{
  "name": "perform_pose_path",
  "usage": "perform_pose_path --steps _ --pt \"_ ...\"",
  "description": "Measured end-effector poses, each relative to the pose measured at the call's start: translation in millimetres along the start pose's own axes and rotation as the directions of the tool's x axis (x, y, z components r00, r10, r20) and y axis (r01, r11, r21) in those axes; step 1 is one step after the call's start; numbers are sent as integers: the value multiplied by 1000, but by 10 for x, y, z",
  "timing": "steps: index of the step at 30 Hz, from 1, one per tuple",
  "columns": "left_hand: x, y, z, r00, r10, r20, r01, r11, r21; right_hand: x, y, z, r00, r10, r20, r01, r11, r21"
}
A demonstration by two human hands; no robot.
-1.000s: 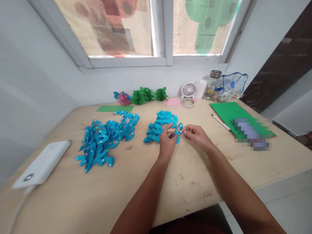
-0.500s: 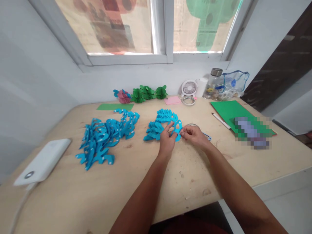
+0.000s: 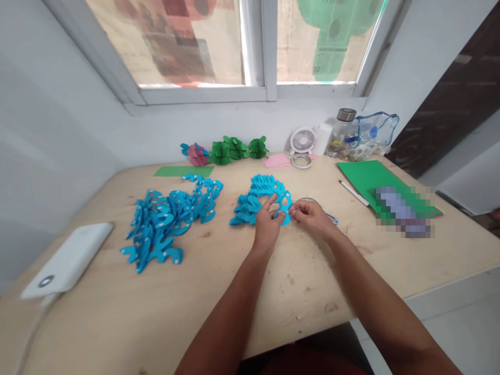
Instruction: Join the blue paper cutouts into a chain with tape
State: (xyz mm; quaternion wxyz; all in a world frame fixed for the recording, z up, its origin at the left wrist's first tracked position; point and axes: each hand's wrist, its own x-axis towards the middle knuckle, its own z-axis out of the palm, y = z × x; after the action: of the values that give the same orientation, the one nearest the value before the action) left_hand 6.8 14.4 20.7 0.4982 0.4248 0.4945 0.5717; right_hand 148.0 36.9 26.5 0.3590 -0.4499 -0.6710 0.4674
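Note:
A chain of folded blue paper cutouts lies on the table in front of me, with small white patches on its right end. My left hand rests over that end, its thumb and fingers closed on the paper. Just to the right, my right hand pinches its fingertips together at the paper's edge; whatever is between them is too small to make out. A ring-shaped roll and a blue-edged tool are partly hidden behind my right hand.
A larger heap of white-patched blue cutouts lies to the left, near a white power bank with a cable. Green paper and a pen lie right. Along the wall stand green paper figures, a small fan and a bottle.
My right hand has shifted very slightly to the right at the paper's edge. The left hand and the cutouts look nearly unchanged.

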Motion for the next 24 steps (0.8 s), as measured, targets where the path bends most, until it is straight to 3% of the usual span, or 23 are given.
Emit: perform_pose_path --steps 18,24 --pt "23 -15 16 994 14 -109 -29 991 -134 -40 -110 92 991 121 -60 -106 972 210" --pt "33 -31 11 990 11 -141 -33 988 -152 -41 -111 97 993 105 -53 -90 968 235"
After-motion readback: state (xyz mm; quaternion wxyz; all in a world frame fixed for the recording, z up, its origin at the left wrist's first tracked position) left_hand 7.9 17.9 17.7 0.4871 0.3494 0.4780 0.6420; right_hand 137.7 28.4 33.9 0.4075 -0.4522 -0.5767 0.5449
